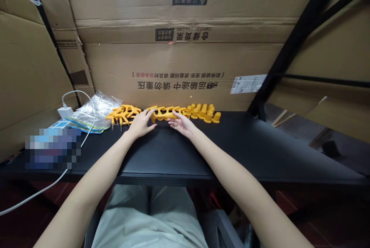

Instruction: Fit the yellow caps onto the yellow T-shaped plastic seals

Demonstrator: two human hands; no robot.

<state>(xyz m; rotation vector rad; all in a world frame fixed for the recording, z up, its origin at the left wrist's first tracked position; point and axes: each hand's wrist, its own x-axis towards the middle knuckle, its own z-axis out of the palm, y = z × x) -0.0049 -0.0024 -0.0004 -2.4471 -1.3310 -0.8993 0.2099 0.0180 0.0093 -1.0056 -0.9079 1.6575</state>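
Observation:
A yellow plastic piece with a long bar lies level between my two hands, close above the black tabletop. My right hand has its thumb on the right end of this piece and its fingers curled below. At the other end is my left hand, with thumb and fingers apart; its fingertips are by the piece, and whether they touch it I cannot tell. Left of that hand lie several yellow branched pieces with metal spirals sticking out. Behind the hands runs a row of similar yellow branched pieces.
Several yellow cup-shaped parts stand to the right. Clear plastic wrap, a white charger plug with its cable and a blurred-out item lie left. Cardboard walls the back of the black tabletop.

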